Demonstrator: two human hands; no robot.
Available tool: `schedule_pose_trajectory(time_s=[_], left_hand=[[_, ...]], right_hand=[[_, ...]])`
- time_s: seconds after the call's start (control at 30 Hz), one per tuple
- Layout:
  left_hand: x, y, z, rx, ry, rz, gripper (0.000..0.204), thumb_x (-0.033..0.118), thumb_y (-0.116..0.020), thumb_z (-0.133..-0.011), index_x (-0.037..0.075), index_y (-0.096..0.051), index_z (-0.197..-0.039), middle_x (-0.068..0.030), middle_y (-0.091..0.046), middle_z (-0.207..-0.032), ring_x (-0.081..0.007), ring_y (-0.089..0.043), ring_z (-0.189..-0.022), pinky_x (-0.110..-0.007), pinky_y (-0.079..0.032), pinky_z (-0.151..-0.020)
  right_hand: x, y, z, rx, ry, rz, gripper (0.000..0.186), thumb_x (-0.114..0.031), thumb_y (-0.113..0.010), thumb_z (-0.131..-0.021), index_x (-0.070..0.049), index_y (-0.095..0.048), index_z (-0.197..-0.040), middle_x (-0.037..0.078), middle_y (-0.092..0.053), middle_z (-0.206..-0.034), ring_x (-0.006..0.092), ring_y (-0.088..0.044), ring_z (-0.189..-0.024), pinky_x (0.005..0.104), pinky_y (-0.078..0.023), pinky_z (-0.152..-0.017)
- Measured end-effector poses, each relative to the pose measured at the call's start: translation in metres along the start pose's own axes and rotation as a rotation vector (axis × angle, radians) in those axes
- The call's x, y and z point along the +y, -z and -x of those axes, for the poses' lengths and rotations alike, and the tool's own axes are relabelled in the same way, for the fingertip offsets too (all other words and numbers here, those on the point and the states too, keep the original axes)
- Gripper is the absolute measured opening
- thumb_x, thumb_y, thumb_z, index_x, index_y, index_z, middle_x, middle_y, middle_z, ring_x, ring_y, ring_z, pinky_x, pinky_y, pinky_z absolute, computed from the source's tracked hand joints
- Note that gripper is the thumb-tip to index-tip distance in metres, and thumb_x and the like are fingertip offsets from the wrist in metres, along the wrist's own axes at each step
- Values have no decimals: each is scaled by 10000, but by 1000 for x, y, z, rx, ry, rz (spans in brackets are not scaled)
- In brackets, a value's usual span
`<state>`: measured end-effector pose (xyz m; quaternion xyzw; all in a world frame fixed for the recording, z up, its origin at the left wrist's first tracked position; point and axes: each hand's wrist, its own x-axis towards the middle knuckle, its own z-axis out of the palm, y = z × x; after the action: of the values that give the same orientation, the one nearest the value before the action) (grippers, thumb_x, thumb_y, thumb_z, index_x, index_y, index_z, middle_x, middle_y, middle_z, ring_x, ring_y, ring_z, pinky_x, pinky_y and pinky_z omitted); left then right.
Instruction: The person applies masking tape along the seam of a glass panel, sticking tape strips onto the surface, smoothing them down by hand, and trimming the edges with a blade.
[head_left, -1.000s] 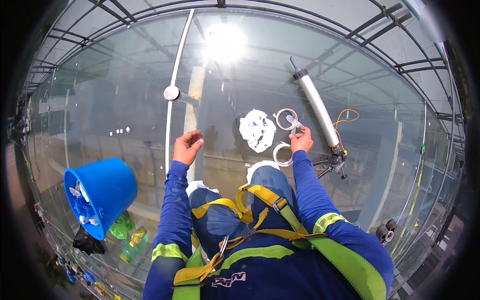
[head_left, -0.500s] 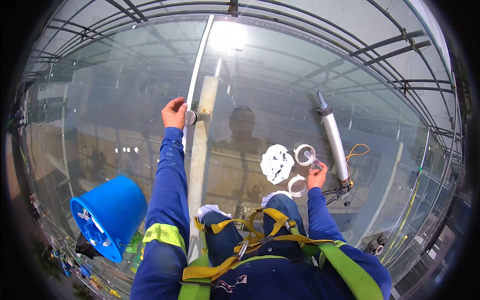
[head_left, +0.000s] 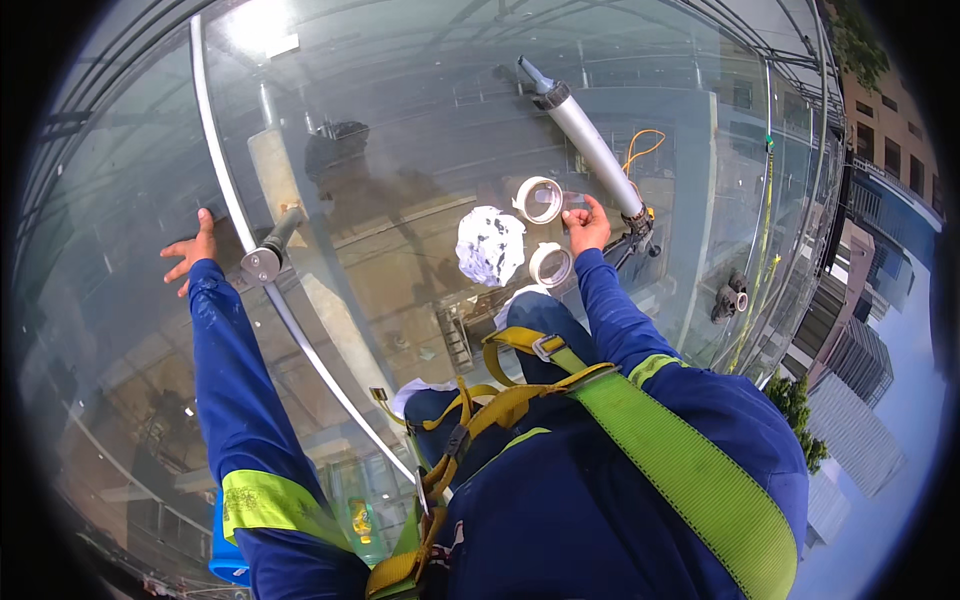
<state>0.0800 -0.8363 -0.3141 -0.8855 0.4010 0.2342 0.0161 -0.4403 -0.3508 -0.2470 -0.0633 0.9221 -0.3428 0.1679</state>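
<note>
My left hand (head_left: 190, 250) is on the glass, its fingers spread and holding nothing. It lies just left of the white joint strip (head_left: 222, 165) and a round metal disc fitting (head_left: 262, 266). My right hand (head_left: 588, 226) is by two rolls of pale tape (head_left: 540, 200), pinching a small, flat, translucent piece (head_left: 574, 200) whose exact kind I cannot make out. Beside the rolls sits a crumpled white wad with dark smears (head_left: 490, 246). A silver caulking gun (head_left: 592, 140) with a grey nozzle lies beyond my right hand.
I am on a large glass surface (head_left: 420, 120) with beams beneath it. A blue bucket (head_left: 228, 555) is partly hidden behind my left arm, near a bottle with a yellow label (head_left: 362, 520). An orange cord loop (head_left: 645, 145) lies beside the gun. Buildings rise past the right edge.
The view has swung to the right. My left hand has gone from curled fingers at the disc fitting to spread fingers left of it. My right hand still pinches the translucent piece.
</note>
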Motion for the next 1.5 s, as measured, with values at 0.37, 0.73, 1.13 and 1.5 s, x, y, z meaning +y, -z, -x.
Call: schedule_pose_trajectory(time_s=[0.37, 0.73, 1.13, 1.5], left_hand=[[-13, -7, -4, 22, -25, -14, 1534, 978, -614, -566, 121, 87, -1627, -368, 199, -1609, -672, 104, -1440, -750, -27, -1138], [-2, 7, 18, -88, 10, -57, 1478, 975, -577, -619, 162, 152, -1615, -360, 206, -1611, -677, 142, -1429, -768, -36, -1123], [18, 28, 41, -124, 87, -96, 1350, 877, -610, -732, 235, 193, -1606, -290, 229, -1636, -623, 123, -1469, -785, -84, -1109], [20, 37, 48, -165, 103, -69, 1340, 832, -649, -747, 242, 192, -1606, -289, 216, -1640, -615, 136, -1472, -776, -74, -1121]], right_hand=[[-59, -19, 33, -85, 183, 270, 683, 20, -748, -663, -107, -603, -1319, 77, -628, -1029, 185, -614, -892, 355, -539, -832], [-39, 6, -24, -39, 392, 507, 553, -117, -846, -759, -95, -635, -1270, 108, -672, -940, 264, -644, -890, 408, -525, -835], [20, -12, 23, -68, -21, 142, 665, 75, -769, -803, -64, -490, -1390, 6, -610, -785, 96, -552, -696, 266, -485, -695], [5, -21, 39, -21, -14, 246, 665, 108, -733, -807, -117, -475, -1376, 12, -551, -852, 131, -554, -778, 303, -502, -748]])
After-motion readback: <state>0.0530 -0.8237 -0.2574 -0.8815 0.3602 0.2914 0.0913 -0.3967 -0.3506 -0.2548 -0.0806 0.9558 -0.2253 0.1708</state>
